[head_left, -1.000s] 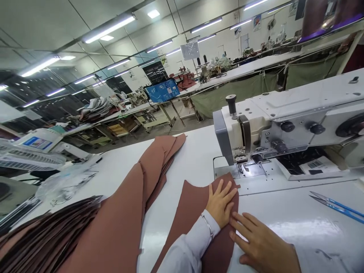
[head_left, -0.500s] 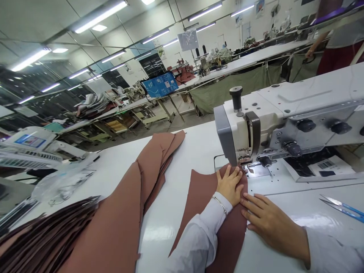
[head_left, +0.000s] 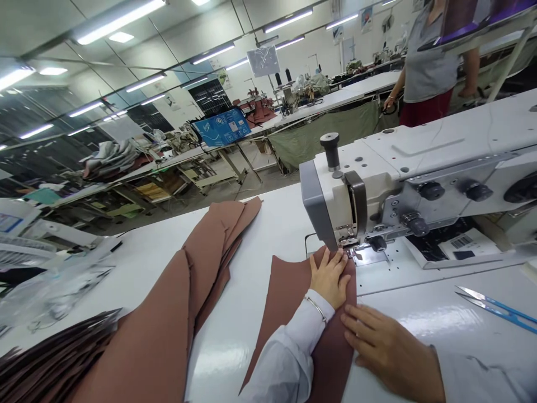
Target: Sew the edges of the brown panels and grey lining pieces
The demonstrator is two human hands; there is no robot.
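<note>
A cut piece of reddish-brown material (head_left: pixel 289 296) lies on the white table, its upper right edge under the head of a sewing machine (head_left: pixel 331 201). My left hand (head_left: pixel 329 280) rests flat on it with fingers spread, the fingertips close to the presser foot (head_left: pixel 349 240). Lower down, my right hand (head_left: pixel 377 341) touches the right edge of the same piece with its fingertips, fingers stretched out and the palm over the table. Neither hand is closed around anything. The needle point is too small to make out.
More brown pieces (head_left: pixel 168 302) lie overlapped to the left, beside a bundle of dark strips (head_left: pixel 62 358). Blue-handled scissors (head_left: pixel 499 308) lie at the right. A box (head_left: pixel 457 246) sits behind the machine arm. Across the room stands a person in a grey top (head_left: pixel 432 61).
The view has shifted a little to the right. My right hand has slid slightly down the edge of the brown piece, away from the left hand. The person in the background shows more fully.
</note>
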